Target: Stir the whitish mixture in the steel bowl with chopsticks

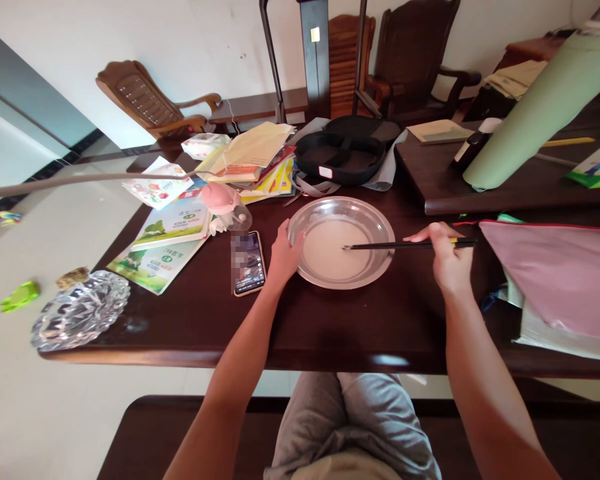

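Note:
A round metal basin (380,265) stands on the dark wooden table, with a pale, milky liquid (333,253) in it. My left hand (286,253) rests against the basin's left rim, its fingers wrapped along the edge. In my right hand (447,257), to the right of the basin, are dark chopsticks (405,245). They reach over the right rim, and their tips are at the liquid near the middle. Just left of my left hand lies a lit smartphone (249,263), screen up.
Behind the basin sits an open black case (340,157). Books (175,220), a pink-lidded bottle (223,203) and a glass dish (83,313) occupy the left side. To the right are a pink pouch (560,273) and a tall green bottle (540,107).

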The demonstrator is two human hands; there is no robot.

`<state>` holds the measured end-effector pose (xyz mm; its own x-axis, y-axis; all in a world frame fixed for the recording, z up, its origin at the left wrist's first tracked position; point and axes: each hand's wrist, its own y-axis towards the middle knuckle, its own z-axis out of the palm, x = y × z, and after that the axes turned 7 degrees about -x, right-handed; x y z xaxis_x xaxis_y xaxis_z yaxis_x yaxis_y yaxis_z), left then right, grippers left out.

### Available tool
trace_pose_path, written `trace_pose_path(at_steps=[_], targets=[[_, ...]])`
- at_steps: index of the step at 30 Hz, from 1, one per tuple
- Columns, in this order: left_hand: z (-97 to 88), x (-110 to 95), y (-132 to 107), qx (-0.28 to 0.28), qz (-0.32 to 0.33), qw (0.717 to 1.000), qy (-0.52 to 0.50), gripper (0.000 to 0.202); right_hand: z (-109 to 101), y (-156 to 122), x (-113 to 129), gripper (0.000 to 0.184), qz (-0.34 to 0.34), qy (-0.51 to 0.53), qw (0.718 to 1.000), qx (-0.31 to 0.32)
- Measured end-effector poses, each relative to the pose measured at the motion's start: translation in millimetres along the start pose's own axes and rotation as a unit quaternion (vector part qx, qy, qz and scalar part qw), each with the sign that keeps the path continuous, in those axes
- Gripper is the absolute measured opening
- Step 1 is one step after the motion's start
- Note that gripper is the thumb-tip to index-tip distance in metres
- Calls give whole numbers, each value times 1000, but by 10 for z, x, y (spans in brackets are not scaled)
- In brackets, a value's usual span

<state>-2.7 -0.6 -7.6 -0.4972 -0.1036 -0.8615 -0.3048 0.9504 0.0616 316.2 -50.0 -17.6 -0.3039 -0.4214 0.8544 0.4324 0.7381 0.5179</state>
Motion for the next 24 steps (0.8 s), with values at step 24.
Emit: trace_pose_path(at_steps=[24], targets=[[-30,4,-4,7,9,1000,2,66,87,-45,80,59,-5,-29,993,117]])
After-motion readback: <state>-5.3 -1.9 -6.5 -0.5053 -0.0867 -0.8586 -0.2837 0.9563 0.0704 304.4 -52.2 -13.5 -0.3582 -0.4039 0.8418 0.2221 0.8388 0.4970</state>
